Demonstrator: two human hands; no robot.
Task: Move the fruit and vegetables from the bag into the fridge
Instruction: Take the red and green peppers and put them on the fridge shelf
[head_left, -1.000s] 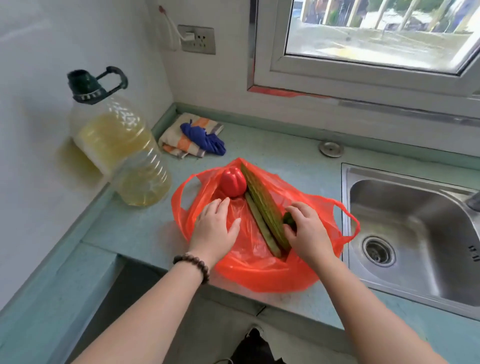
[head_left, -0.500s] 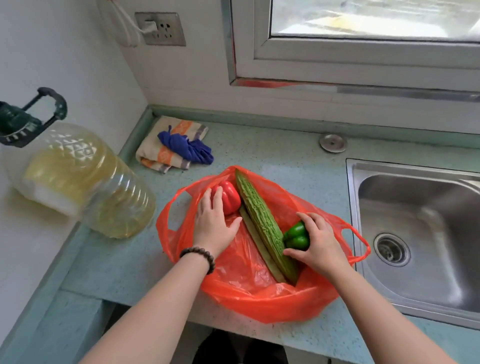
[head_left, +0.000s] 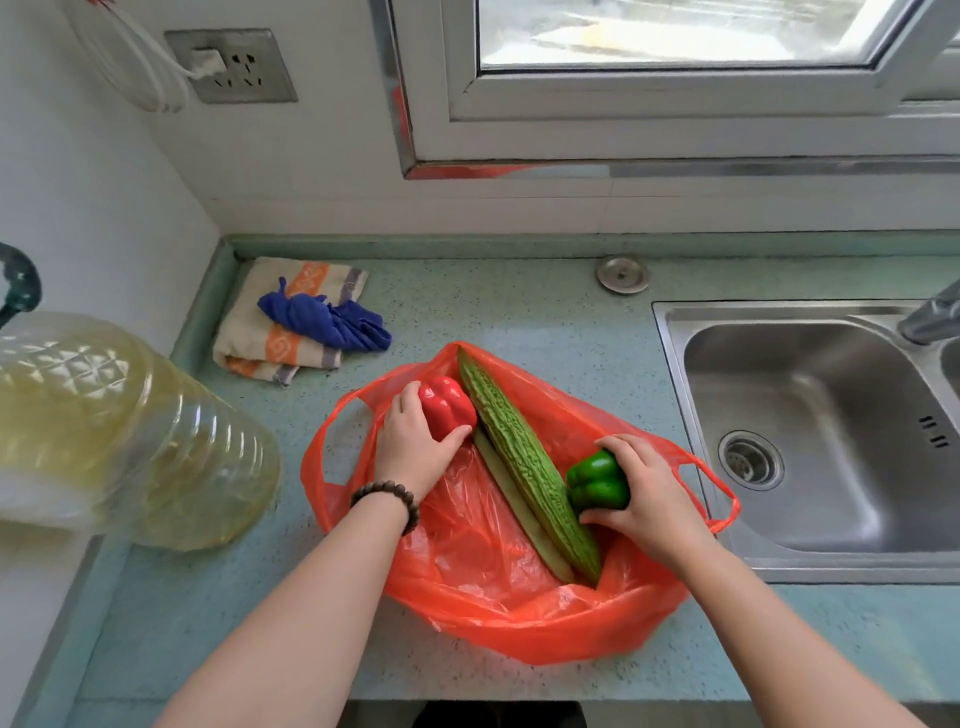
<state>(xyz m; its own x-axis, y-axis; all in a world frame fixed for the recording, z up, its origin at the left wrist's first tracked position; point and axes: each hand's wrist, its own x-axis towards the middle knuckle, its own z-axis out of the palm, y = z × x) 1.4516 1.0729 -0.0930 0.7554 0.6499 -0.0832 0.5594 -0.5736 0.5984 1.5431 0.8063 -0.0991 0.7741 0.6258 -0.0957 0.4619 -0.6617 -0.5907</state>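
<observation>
An orange plastic bag (head_left: 493, 608) lies open on the pale green counter (head_left: 519, 317). Inside it, a long bumpy bitter gourd (head_left: 519, 457) runs diagonally, with a second thin green vegetable (head_left: 511, 501) along its left side. My left hand (head_left: 410, 441) is closed around a red bell pepper (head_left: 447, 408) at the bag's far left. My right hand (head_left: 649, 499) grips a green bell pepper (head_left: 597, 480) on the right side of the gourd, just above the bag's plastic. No fridge is in view.
A large oil bottle (head_left: 124, 431) stands at the left against the wall. Folded cloths (head_left: 296, 317) lie in the back corner. A steel sink (head_left: 810, 436) with its tap (head_left: 930, 317) is at the right. A round metal cap (head_left: 622, 274) sits behind the bag.
My left hand slid forward from the bag's plastic and closed on the red pepper. My right hand drew the green pepper out from beside the gourd into view. The camera moved closer.
</observation>
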